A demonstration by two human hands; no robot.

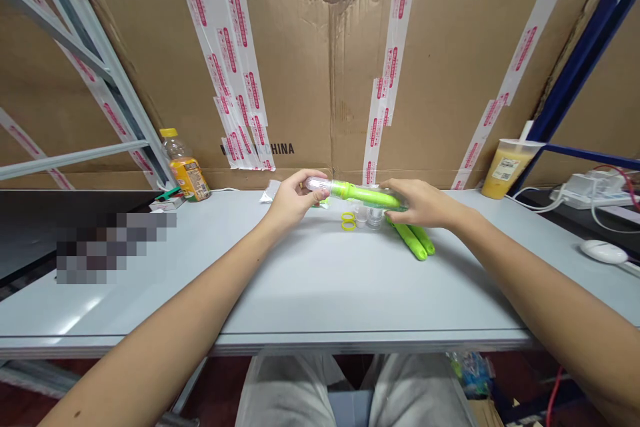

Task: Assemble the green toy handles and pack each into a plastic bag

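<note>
My left hand grips the clear end of a lime-green and clear plastic tube, which lies level above the pale grey table. My right hand closes over the tube's other end, its fingers hiding the tip. Just below the tube stand small clear plastic cups, with yellow rings beside them. Two long lime-green plastic pieces lie on the table under my right hand, apparently not touching it.
A bottle of orange drink stands at the table's far left, and a plastic cup of yellow drink at the far right. Beyond the table rises taped cardboard. A white mouse and power strip sit to the right.
</note>
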